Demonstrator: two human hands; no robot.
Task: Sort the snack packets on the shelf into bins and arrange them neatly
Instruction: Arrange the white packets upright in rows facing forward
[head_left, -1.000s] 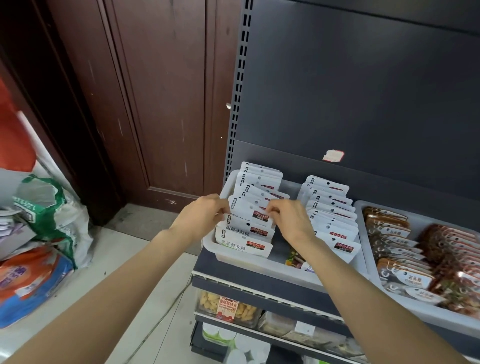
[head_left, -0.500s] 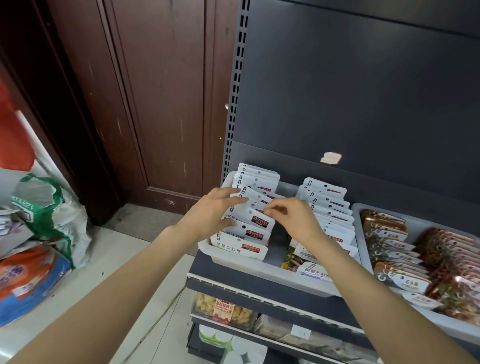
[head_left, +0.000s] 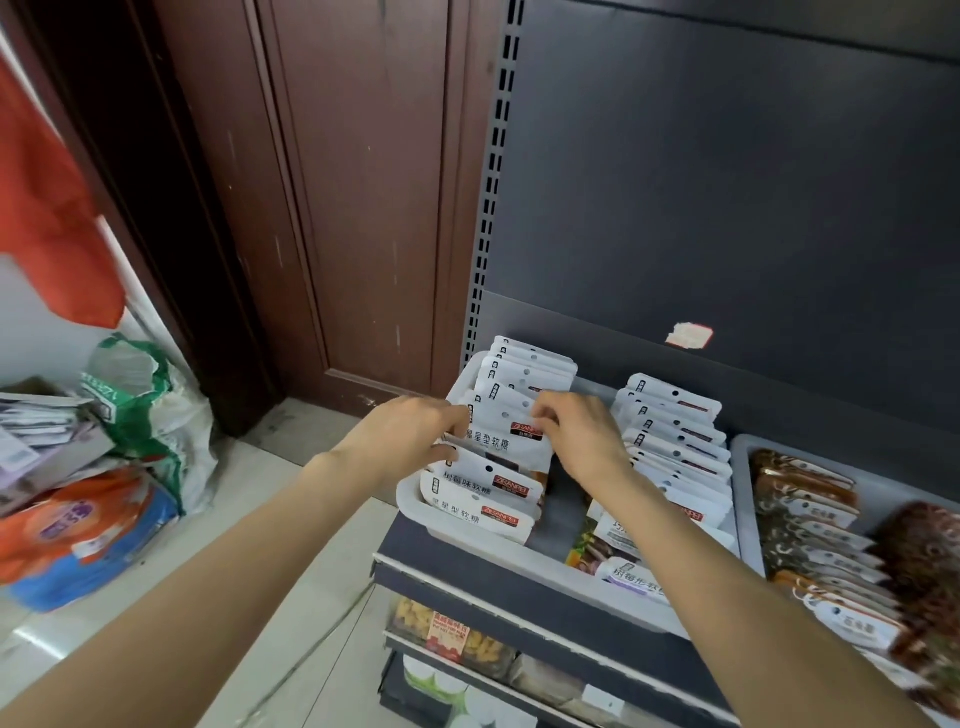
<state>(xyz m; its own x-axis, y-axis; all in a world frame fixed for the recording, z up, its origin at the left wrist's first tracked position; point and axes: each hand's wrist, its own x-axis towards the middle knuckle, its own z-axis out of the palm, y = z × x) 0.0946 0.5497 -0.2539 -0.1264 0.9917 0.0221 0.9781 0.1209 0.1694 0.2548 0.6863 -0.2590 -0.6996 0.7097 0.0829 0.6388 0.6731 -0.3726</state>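
Observation:
A white bin (head_left: 410, 501) on the top shelf holds two rows of upright white snack packets. My left hand (head_left: 402, 441) grips the left edge of one white packet (head_left: 504, 431) in the left row, raised above its neighbours. My right hand (head_left: 576, 431) pinches the same packet's upper right corner. The right row of white packets (head_left: 675, 431) stands behind my right wrist. A few coloured packets (head_left: 597, 551) lie loose at the bin's front.
A second grey bin (head_left: 743, 467) to the right holds brown snack packets (head_left: 810, 499). Lower shelves (head_left: 519, 613) carry more snacks. The dark shelf back panel (head_left: 727, 208) rises behind. Bags (head_left: 140, 415) sit on the floor at left, beside a brown door (head_left: 337, 208).
Both hands have closed on one packet in the left row and lifted it a little above the others. The view has shifted slightly.

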